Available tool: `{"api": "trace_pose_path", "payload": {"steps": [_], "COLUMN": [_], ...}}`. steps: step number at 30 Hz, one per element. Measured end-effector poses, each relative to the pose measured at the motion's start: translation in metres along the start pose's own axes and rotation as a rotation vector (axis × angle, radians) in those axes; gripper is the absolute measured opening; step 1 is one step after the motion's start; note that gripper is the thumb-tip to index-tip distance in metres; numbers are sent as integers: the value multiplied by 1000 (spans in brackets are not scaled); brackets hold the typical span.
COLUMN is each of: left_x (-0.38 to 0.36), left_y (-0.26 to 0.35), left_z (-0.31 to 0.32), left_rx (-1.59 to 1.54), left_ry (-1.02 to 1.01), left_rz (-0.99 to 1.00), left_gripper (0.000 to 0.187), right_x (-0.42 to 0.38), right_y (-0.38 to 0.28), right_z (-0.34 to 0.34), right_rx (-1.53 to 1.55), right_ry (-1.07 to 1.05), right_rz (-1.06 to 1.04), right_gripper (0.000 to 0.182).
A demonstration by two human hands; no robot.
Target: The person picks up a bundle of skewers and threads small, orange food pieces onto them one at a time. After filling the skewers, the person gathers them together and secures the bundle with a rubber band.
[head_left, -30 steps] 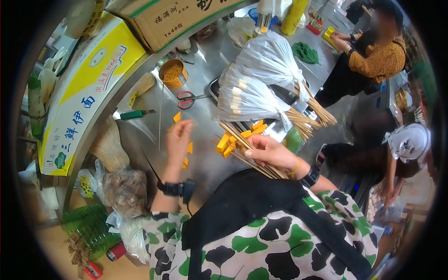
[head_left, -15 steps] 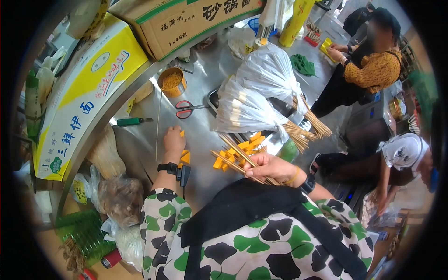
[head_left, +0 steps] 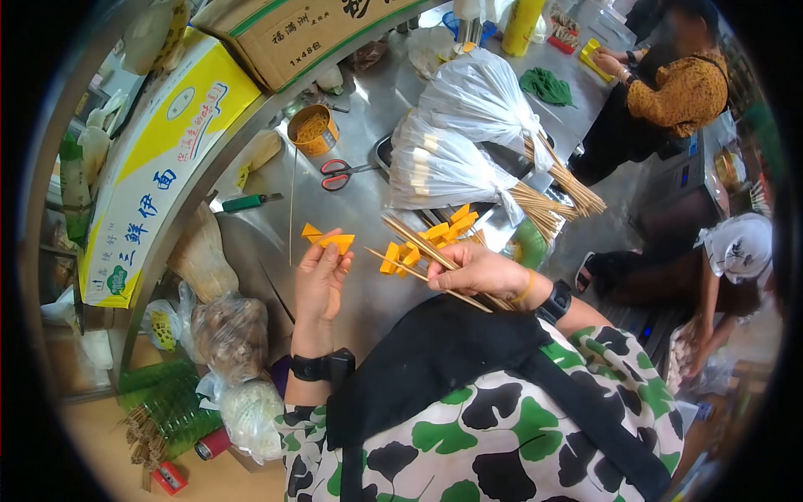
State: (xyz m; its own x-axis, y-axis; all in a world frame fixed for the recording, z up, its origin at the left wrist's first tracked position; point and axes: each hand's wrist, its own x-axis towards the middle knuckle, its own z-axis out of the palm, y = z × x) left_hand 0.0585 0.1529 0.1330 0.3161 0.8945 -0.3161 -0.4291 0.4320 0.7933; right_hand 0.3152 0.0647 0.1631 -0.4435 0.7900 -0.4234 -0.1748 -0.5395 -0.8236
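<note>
The left hand [head_left: 319, 280] is raised with its fingers closed on a smooth orange-yellow wedge [head_left: 340, 243], which sits across the fingertips, its flat cut faces and sharp edges turned toward the camera. A second orange-yellow piece [head_left: 310, 232] shows just behind those fingertips; whether it is held or lies beyond them cannot be told. The right hand [head_left: 478, 272] grips a bundle of thin, straight wooden skewers [head_left: 418, 238], thumb and fingers pressed around the shafts, the tips fanning out toward the left hand. Chunky orange-yellow blocks [head_left: 403, 258], angular and matte, are on the skewers just ahead of the right fingers, apart from the left hand's wedge. More orange-yellow chunks [head_left: 458, 222] cluster farther off, beside a translucent white plastic bag [head_left: 435, 176], crinkled and gathered tight at its neck, with round wooden sticks jutting out. Another white plastic bag [head_left: 477, 96] of similar form lies against it. On the brushed, shiny metal worktop [head_left: 360, 213] beyond the left hand are scissors with red-and-black handles [head_left: 337, 174], a round open tin [head_left: 314, 131] with stringy yellowish contents, and a green-handled knife [head_left: 242, 202].
</note>
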Motion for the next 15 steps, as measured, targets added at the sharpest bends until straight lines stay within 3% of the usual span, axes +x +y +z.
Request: {"api": "trace_pose_path", "payload": {"steps": [3,15], "left_x": [-7,-31], "left_y": [-5,-3], "left_z": [15,50], "left_rx": [-23,600], "left_ry": [-36,-25], "left_rz": [-14,344], "left_gripper": [30,35], "right_x": [-6,-9], "right_y": [-5,-1], "right_z": [2,3], "right_rx": [-26,-63], "right_ry": [-2,-9], "right_rz": [5,-21], "right_gripper": [9,9]}}
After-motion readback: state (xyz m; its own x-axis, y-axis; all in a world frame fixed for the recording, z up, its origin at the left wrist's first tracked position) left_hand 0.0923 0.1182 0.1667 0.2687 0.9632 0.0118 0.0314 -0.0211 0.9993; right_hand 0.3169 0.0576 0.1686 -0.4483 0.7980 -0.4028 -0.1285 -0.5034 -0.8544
